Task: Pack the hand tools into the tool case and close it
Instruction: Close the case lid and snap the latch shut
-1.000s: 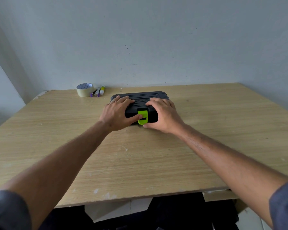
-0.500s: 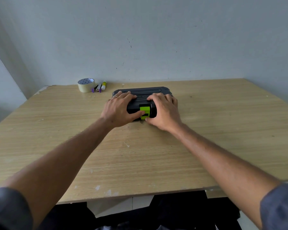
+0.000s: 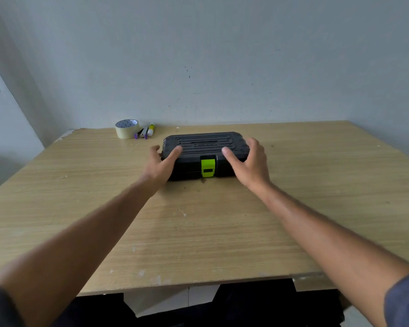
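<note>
Both hands flank the case (image 3: pixel 204 155), one at each front corner. Your left hand (image 3: pixel 159 165) is spread, thumb lying over the lid's near-left corner and fingers reaching past the left end; it grips nothing. Your right hand (image 3: pixel 249 162) is likewise spread, thumb over the lid's near-right part and fingers extended along the right end. Whether either hand touches the case or hovers just above it cannot be told from this view.

The case lies flat on the table (image 3: pixel 198 232), toward the far edge, lid down. The green latch (image 3: pixel 208 168) sits flush against the front wall, so judge it as engaged. No hand tools are visible on the table; judge them as packed, though the interior is hidden.

Status: packing and closing appear complete. Remaining: at most, confirm the latch holds and withdraw your hands.

Tape (image 3: pixel 127 128) and markers (image 3: pixel 145 132) lie near the far-left corner, well apart from the case.
</note>
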Demonstrator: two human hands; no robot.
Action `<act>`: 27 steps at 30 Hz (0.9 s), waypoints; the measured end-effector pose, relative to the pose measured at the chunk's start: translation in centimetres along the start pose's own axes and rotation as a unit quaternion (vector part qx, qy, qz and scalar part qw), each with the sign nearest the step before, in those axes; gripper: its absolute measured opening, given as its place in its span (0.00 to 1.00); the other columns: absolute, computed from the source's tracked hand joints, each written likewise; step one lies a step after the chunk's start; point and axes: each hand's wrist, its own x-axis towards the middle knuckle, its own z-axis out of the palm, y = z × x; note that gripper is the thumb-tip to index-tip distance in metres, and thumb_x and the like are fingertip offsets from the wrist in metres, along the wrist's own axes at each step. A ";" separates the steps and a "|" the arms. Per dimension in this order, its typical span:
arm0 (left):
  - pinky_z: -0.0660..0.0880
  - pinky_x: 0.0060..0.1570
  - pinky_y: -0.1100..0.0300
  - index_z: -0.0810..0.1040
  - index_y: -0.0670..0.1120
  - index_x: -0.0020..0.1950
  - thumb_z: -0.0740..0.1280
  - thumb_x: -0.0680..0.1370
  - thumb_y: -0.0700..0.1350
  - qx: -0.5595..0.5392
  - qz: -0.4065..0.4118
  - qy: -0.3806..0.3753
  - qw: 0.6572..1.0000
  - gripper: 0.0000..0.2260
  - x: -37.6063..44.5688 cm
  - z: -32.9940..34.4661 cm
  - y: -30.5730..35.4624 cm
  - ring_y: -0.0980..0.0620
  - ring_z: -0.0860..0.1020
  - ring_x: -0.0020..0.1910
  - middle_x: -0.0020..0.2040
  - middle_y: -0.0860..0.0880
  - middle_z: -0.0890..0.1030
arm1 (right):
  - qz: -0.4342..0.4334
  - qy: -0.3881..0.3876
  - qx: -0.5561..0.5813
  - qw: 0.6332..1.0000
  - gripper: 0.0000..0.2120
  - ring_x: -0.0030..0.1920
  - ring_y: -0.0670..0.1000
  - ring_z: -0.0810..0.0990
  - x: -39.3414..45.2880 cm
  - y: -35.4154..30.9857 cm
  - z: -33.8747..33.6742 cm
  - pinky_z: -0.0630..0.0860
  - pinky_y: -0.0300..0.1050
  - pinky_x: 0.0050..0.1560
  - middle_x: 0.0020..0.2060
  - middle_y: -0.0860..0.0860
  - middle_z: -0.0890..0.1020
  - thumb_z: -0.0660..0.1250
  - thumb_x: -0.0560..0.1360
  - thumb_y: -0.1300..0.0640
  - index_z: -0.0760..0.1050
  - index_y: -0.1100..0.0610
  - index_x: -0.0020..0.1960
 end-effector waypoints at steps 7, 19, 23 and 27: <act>0.77 0.49 0.64 0.76 0.47 0.67 0.71 0.78 0.54 -0.110 0.007 -0.031 0.993 0.20 0.0 0.9 -0.2 0.55 0.82 0.54 0.55 0.51 0.84 | 0.092 -0.032 0.166 0.981 0.30 0.50 0.36 0.79 0.7 0.6 0.6 0.75 0.34 0.50 0.50 0.39 0.81 0.76 0.72 0.39 0.72 0.52 0.67; 0.80 0.59 0.53 0.76 0.49 0.68 0.72 0.74 0.57 -0.122 -0.007 -0.019 0.992 0.25 4.3 0.5 -0.5 0.52 0.82 0.56 0.57 0.50 0.84 | 0.063 0.009 0.184 0.981 0.26 0.50 0.41 0.83 3.8 -0.4 3.0 0.79 0.41 0.53 0.49 0.43 0.85 0.76 0.70 0.39 0.77 0.52 0.61; 0.79 0.56 0.57 0.76 0.49 0.68 0.72 0.76 0.55 -0.115 -0.015 -0.032 0.993 0.23 6.9 0.1 -0.4 0.52 0.82 0.56 0.57 0.50 0.84 | 0.072 -0.005 0.195 0.978 0.26 0.50 0.42 0.83 5.8 -0.1 4.7 0.81 0.46 0.56 0.49 0.44 0.85 0.76 0.70 0.39 0.77 0.52 0.61; 0.77 0.54 0.62 0.77 0.50 0.66 0.73 0.77 0.53 -0.123 -0.010 -0.043 0.991 0.20 8.3 0.0 -0.6 0.54 0.82 0.57 0.56 0.52 0.84 | 0.072 -0.024 0.218 0.973 0.29 0.51 0.40 0.84 6.8 0.3 5.8 0.80 0.42 0.55 0.51 0.43 0.86 0.80 0.67 0.42 0.76 0.51 0.62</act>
